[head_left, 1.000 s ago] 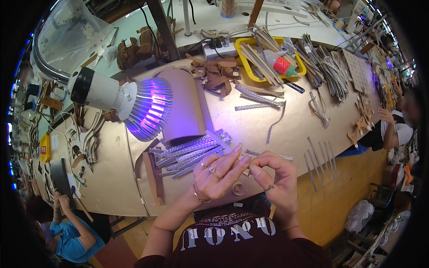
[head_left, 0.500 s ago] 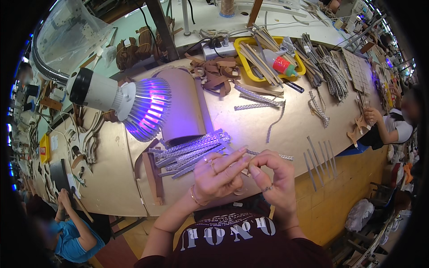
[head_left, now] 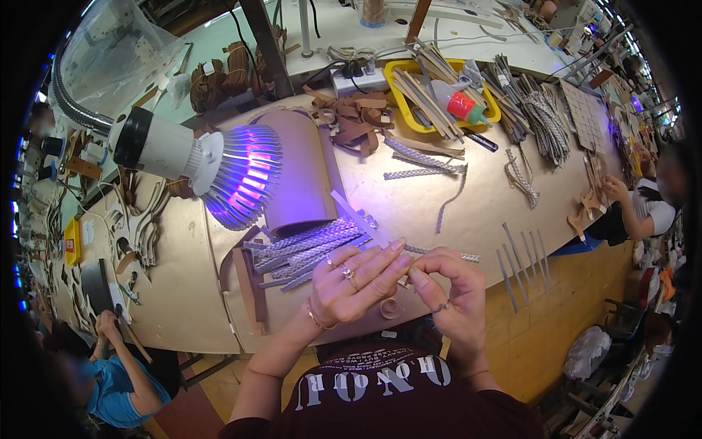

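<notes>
The left hand (head_left: pixel 355 282) grasps a narrow pale strip (head_left: pixel 357 216) — fingers extended, the strip slanting up from the fingertips toward the far left. Both hands are raised over the table (head_left: pixel 409 201), close to the middle of its near edge. The right hand (head_left: pixel 450 282) has its thumb and forefinger drawn together beside the left fingertips; whether they are closed on the strip as well, I cannot tell.

Just left of the left hand, a bundle of braided strips (head_left: pixel 311 252) lies inward from the table's near edge, in front of a brown curved sheet (head_left: pixel 296 175). A lamp (head_left: pixel 241 175) hangs over the sheet's left side, glowing violet.

Toward the table's far edge sit a heap of brown strips (head_left: pixel 358 124) and a yellow tray (head_left: pixel 398 110) with sticks and a bottle (head_left: pixel 462 107). To the right, thin grey strips (head_left: pixel 518 267) jut past the near edge — well apart from the hands.
</notes>
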Motion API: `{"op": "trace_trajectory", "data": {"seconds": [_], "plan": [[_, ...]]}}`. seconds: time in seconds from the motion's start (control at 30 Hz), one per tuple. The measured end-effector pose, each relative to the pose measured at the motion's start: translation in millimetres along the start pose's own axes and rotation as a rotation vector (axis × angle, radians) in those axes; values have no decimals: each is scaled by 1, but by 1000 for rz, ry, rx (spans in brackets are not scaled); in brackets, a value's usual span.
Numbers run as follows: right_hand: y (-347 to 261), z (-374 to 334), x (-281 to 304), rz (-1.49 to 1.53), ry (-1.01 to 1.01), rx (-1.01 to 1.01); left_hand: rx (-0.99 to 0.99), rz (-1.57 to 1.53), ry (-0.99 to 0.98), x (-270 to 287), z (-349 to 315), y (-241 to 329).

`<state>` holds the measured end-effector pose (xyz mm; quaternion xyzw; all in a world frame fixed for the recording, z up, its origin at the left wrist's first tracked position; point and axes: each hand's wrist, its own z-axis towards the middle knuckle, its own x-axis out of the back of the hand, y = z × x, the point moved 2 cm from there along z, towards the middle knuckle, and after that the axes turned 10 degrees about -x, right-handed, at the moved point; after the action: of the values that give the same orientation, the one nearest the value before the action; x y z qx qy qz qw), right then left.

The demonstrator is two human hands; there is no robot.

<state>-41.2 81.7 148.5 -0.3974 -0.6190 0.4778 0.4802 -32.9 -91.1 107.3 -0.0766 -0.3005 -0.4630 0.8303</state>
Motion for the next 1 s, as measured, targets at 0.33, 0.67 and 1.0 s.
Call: {"op": "trace_trajectory", "data": {"seconds": [0.33,0.67,1.0], "plan": [[1,2,0,14,-10,5,6,1,-1,-2,-2,0],[0,2,1,-82,-10,43,3,12,-19,-2,0,-1],[3,7,-4,-290,96,246,456,-455,111,-10,4,8]]}}
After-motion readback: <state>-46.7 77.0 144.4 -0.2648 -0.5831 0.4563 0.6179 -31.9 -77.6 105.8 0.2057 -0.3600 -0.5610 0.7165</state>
